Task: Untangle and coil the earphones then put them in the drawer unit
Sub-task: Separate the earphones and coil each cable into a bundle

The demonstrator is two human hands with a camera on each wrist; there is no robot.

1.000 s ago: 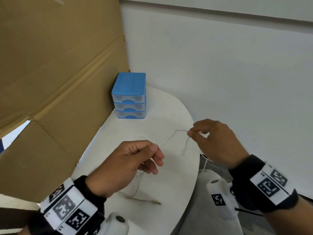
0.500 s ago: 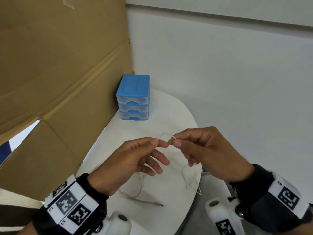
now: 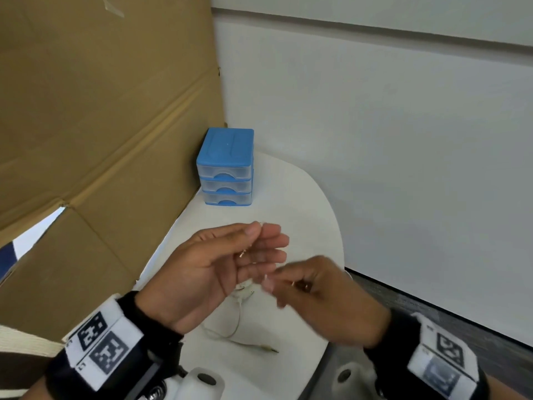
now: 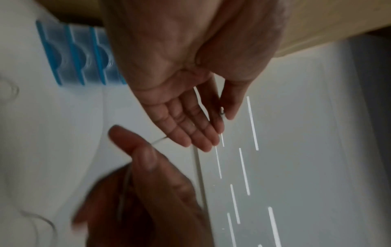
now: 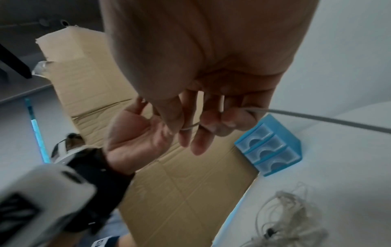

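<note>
The thin white earphone cable (image 3: 237, 324) trails from my hands down to the white table (image 3: 302, 215), its jack plug (image 3: 270, 349) lying near the front edge. My left hand (image 3: 261, 230) is held up with straight fingers, and the thumb pinches a cable end against the index finger (image 4: 221, 113). Just below those fingers, my right hand (image 3: 277, 284) is blurred and pinches a stretch of cable (image 5: 190, 127) between thumb and curled fingers. A loose heap of cable (image 5: 292, 217) lies on the table. The blue drawer unit (image 3: 226, 166) stands at the back with all three drawers closed.
A large brown cardboard sheet (image 3: 101, 125) stands along the table's left side, right beside the drawer unit. A white wall (image 3: 403, 168) runs behind and to the right. The table's curved right edge (image 3: 340, 249) drops to a dark floor.
My left hand has straightened its fingers and risen slightly. The right hand has dropped from level with it to just below its fingers, carrying cable, and is moving fast.
</note>
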